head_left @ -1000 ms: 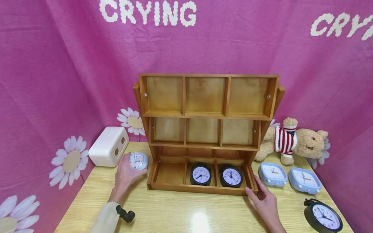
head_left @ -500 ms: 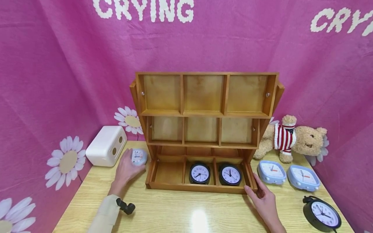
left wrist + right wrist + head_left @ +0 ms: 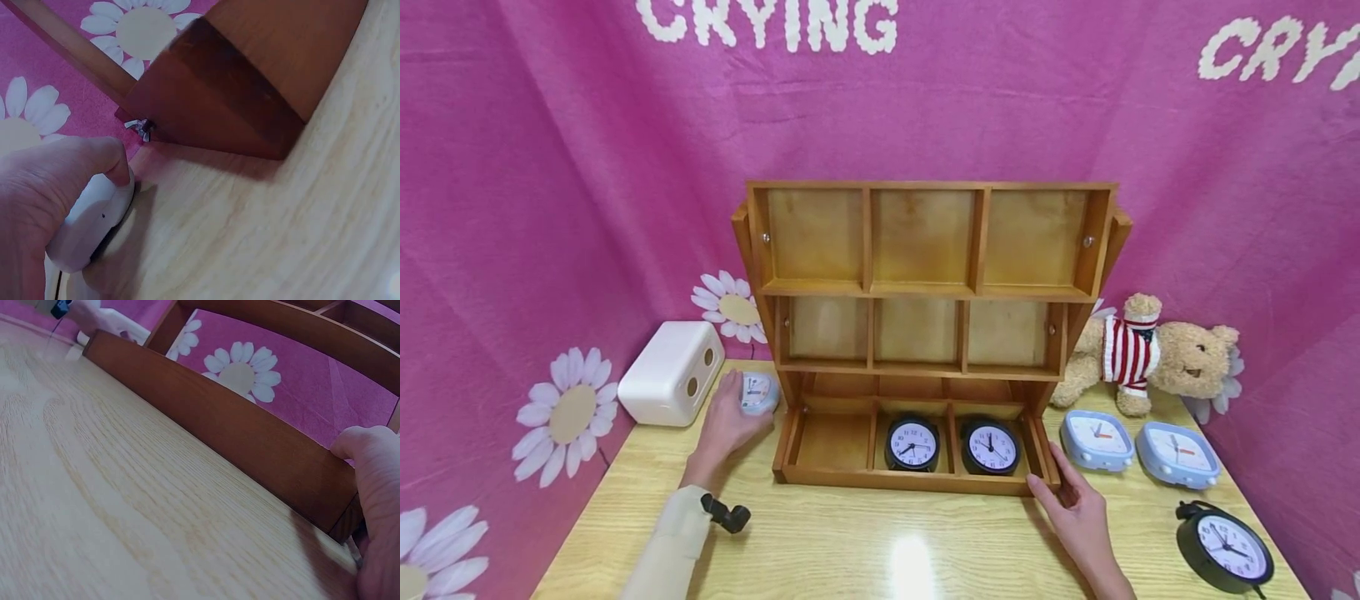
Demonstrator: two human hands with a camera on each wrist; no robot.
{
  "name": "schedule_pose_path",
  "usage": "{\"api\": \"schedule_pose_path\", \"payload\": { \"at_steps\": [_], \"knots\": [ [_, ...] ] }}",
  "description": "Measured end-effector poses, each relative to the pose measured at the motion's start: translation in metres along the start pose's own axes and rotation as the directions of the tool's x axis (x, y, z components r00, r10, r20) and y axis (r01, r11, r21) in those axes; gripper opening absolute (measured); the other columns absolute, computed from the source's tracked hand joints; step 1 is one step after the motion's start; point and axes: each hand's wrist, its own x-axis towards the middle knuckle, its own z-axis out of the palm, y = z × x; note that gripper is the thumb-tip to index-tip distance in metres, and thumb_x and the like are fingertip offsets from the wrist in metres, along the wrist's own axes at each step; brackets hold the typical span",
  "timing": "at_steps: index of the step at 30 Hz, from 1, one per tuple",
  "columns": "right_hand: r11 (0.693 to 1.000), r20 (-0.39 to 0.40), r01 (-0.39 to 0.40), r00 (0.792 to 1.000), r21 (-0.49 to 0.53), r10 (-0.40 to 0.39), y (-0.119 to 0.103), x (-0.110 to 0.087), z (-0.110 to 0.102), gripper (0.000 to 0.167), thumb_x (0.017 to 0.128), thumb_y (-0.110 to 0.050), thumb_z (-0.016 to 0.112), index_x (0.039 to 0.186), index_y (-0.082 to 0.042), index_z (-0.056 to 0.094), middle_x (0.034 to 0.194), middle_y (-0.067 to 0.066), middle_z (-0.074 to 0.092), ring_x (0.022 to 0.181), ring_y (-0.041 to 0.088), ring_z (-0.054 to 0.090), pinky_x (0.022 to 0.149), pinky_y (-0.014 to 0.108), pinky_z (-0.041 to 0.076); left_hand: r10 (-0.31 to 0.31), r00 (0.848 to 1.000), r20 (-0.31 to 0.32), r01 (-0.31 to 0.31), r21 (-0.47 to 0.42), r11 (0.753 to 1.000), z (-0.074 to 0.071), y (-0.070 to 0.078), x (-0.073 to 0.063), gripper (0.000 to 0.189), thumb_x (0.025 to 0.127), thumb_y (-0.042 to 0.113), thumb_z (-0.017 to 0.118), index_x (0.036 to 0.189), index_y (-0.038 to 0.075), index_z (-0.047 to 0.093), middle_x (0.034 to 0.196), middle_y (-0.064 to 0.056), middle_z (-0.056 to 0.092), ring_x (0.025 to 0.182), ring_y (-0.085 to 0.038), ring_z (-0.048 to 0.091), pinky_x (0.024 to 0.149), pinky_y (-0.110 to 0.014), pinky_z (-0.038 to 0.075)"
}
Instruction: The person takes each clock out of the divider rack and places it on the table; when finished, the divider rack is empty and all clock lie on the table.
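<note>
At the left of the head view my left hand grips a small light blue alarm clock, thumb on its near side. The left wrist view shows this clock from the side, close to the tabletop; whether it touches is unclear. A three-tier wooden shelf stands in the middle. My right hand holds its front right corner, thumb on the front rim and fingers along the side. Two round black clocks stand in its bottom tier, one in the middle compartment, one in the right.
Two light blue clocks lie right of the shelf, with a round black alarm clock nearer. Behind them lies a teddy bear in a striped sweater. A white box with two round holes stands at left. Pink cloth hangs behind.
The light blue clock in my left hand has turned and shifted slightly. My right hand keeps its hold on the shelf corner. The head view has moved a little.
</note>
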Motion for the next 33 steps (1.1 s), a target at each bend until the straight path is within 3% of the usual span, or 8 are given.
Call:
{"api": "schedule_pose_path", "payload": {
  "at_steps": [3, 11, 22, 28, 33],
  "knots": [
    [1.0, 0.003, -0.008, 1.0, 0.0, 0.008, 0.001, -0.001, 0.0, 0.063, 0.094, -0.004, 0.077, 0.152, -0.002, 0.052, 0.152, 0.026, 0.05, 0.112, -0.013, 0.057, 0.088, 0.007, 0.05, 0.006, 1.0, 0.01, -0.006, 0.017, 1.0, 0.0, -0.001, -0.004, 0.104, 0.077, 0.025, 0.08, 0.154, -0.02, 0.028, 0.161, -0.04, 0.026, 0.152, -0.055, 0.021, 0.126, -0.059, 0.019],
    [1.0, 0.009, 0.007, 1.0, 0.003, -0.007, 0.002, 0.001, 0.0, 0.062, 0.095, -0.001, 0.075, 0.152, 0.001, 0.051, 0.15, 0.031, 0.049, 0.115, -0.015, 0.055, 0.093, 0.007, 0.047, 0.005, 0.998, -0.055, -0.008, -0.045, 0.999, -0.003, 0.007, -0.03, 0.106, 0.083, 0.028, 0.078, 0.159, -0.015, 0.019, 0.166, -0.035, 0.019, 0.155, -0.052, 0.016, 0.127, -0.058, 0.016],
    [0.999, 0.006, 0.021, 1.0, -0.03, -0.021, 0.001, 0.002, 0.0, 0.061, 0.095, -0.002, 0.075, 0.152, -0.001, 0.052, 0.146, 0.03, 0.053, 0.114, -0.014, 0.056, 0.091, 0.006, 0.048, -0.036, 0.998, -0.045, 0.03, -0.133, 0.991, -0.012, 0.039, -0.066, 0.099, 0.092, 0.03, 0.075, 0.163, -0.008, 0.017, 0.17, -0.027, 0.014, 0.157, -0.046, 0.014, 0.128, -0.056, 0.014],
    [1.0, 0.011, 0.009, 1.0, -0.001, -0.009, 0.002, 0.001, 0.0, 0.061, 0.095, -0.001, 0.074, 0.152, 0.002, 0.051, 0.148, 0.032, 0.051, 0.114, -0.014, 0.056, 0.091, 0.007, 0.048, -0.009, 0.99, -0.137, -0.019, -0.206, 0.978, -0.009, 0.061, -0.075, 0.09, 0.09, 0.024, 0.078, 0.159, -0.009, 0.031, 0.165, -0.03, 0.03, 0.153, -0.046, 0.029, 0.125, -0.058, 0.024],
    [1.0, 0.012, 0.012, 1.0, 0.019, -0.013, 0.002, 0.002, 0.001, 0.061, 0.095, 0.001, 0.074, 0.151, 0.004, 0.051, 0.148, 0.033, 0.05, 0.114, -0.013, 0.057, 0.091, 0.008, 0.049, 0.064, 0.96, -0.271, -0.132, -0.24, 0.962, 0.001, 0.08, -0.079, 0.081, 0.084, 0.017, 0.083, 0.152, -0.009, 0.047, 0.155, -0.027, 0.048, 0.143, -0.044, 0.046, 0.12, -0.054, 0.036]
  ]
}}
